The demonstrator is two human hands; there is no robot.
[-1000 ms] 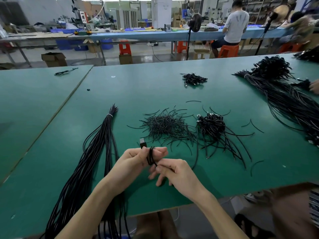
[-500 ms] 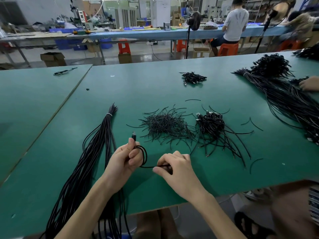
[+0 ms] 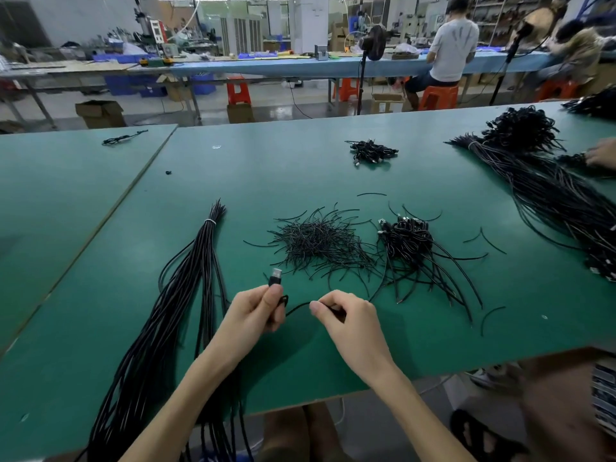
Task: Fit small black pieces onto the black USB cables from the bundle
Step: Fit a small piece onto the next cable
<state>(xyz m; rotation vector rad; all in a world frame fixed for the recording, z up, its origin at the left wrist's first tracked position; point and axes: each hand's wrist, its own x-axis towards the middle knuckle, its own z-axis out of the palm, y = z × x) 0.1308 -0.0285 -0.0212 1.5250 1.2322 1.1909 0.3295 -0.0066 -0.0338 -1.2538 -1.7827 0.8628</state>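
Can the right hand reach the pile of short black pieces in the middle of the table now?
Probably yes. The pile of short black pieces lies beyond the right hand, with open table between. But it pinches the USB cable, so it must let go first.

No text, label, brand or number could be read. Whatever was printed on the distant machine panel [image 3: 156, 28] was blurred beyond reading.

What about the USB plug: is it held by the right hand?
No, the left hand pinches the USB plug, while the right hand pinches its cable farther along.
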